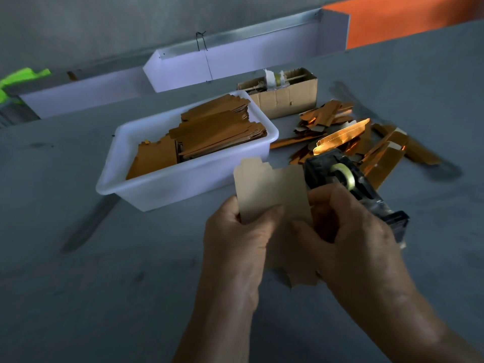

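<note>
Two hands hold one cardboard blank up over the near middle of the table in the head view, the only one. The left hand pinches the blank's left edge, thumb on the plain face turned to the camera and fingers behind, which steadies the piece like an anchor. The right hand curls round the right edge, thumb and fingers nipping it, probably to fold that side over or bring it to the tape. I cannot tell whether a strip of tape is in those fingers. The dispenser stands just behind the right hand, touching or almost touching the blank's right edge, with its roll facing up, so tape is within short reach. Left and farther off, a white tub keeps a stack of flat orange blanks, likely the supply. Farther right, a loose pile of shiny orange pieces spreads on the table, seemingly finished ones dropped out of the way. A brown box sits far behind the tub's right corner.
</note>
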A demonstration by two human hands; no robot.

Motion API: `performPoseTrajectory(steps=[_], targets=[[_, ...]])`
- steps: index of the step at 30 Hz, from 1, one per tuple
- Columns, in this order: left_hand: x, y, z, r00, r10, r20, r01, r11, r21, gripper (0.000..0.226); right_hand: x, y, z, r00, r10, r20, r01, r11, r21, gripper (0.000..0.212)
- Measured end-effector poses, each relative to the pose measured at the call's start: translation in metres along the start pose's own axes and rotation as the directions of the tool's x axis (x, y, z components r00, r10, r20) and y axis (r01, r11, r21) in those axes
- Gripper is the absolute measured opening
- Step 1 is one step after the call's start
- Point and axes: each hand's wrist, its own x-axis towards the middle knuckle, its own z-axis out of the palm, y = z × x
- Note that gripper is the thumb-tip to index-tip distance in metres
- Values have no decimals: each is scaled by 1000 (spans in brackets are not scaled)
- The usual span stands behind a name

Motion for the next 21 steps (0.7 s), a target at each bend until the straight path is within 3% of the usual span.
performPoseTrajectory(steps=[5, 11, 16, 21], targets=[[-1, -1, 1, 999, -33, 4, 33, 999, -16, 15, -2, 0, 4, 999, -43, -31, 43, 999, -5, 37], [-6, -1, 6, 996, 86, -7, -85, 994, 72, 12, -11, -8, 12, 998, -57, 38, 51, 990, 130, 31], [-8, 4, 3, 997, -15, 73, 19, 998, -63, 11, -12, -13, 5, 990, -17, 137, -16, 970, 241, 35], [-5, 5, -2, 983, -60, 174, 71, 995, -63, 10, -9, -12, -1, 989, 32, 143, -57, 983, 174, 33]])
